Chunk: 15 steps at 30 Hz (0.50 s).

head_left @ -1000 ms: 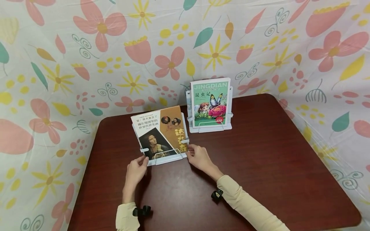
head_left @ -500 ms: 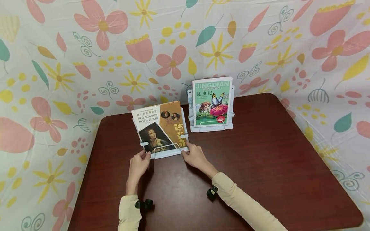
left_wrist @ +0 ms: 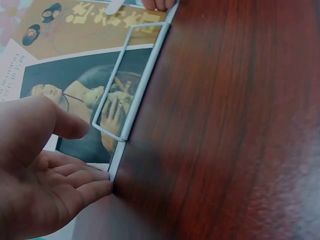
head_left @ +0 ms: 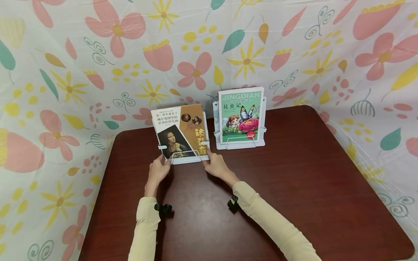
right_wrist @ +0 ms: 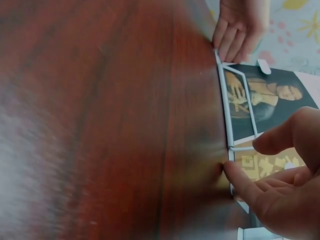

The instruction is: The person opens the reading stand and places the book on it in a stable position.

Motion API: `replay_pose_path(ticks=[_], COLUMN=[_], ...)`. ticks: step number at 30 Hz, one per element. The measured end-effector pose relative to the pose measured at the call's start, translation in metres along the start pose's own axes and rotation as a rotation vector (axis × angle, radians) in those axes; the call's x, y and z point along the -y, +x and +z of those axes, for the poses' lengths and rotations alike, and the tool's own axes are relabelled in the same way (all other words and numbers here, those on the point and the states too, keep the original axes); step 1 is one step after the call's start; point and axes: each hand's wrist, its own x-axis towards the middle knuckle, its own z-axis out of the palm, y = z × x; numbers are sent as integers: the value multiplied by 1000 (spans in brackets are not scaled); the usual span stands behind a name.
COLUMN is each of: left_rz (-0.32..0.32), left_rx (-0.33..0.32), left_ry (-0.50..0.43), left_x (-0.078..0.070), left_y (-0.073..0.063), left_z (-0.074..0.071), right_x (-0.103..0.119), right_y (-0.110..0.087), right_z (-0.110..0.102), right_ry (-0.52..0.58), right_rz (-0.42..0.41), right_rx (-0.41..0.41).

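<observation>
A white book stand (head_left: 187, 160) bears a book (head_left: 177, 132) with a brown and white cover and a portrait of a woman. My left hand (head_left: 159, 170) holds the stand's lower left corner. At the lower right corner my right hand (head_left: 216, 165) holds the same stand. The left thumb (left_wrist: 70, 125) is over the front of the cover in the left wrist view, with the fingers along the edge. In the right wrist view the right index finger (right_wrist: 240, 182) touches the bottom edge, and the thumb is near the wire holder (right_wrist: 251, 107).
To the right, a green book (head_left: 242, 117) with a butterfly cover leans on a second white stand (head_left: 241, 145), close beside the first. Both stand near the back edge of a dark red-brown table (head_left: 294, 188). A flower-patterned cloth (head_left: 196, 47) hangs behind.
Both hands have moved the book stand back toward the cloth and turned it slightly, so that it now sits more level with the second stand. The green book has stayed in place.
</observation>
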Motion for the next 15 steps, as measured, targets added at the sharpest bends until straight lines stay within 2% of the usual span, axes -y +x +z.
replay_pose_path(ticks=[6,15], left_rz=[35,40], left_rx=[4,-9], left_ry=[30,14], left_x=[0,0], left_y=[12,16], left_z=[4,18], right_x=[-7,-20], right_y=[11,13], right_z=[0,2], right_ry=[7,83], right_rz=[24,60], right_rx=[30,39])
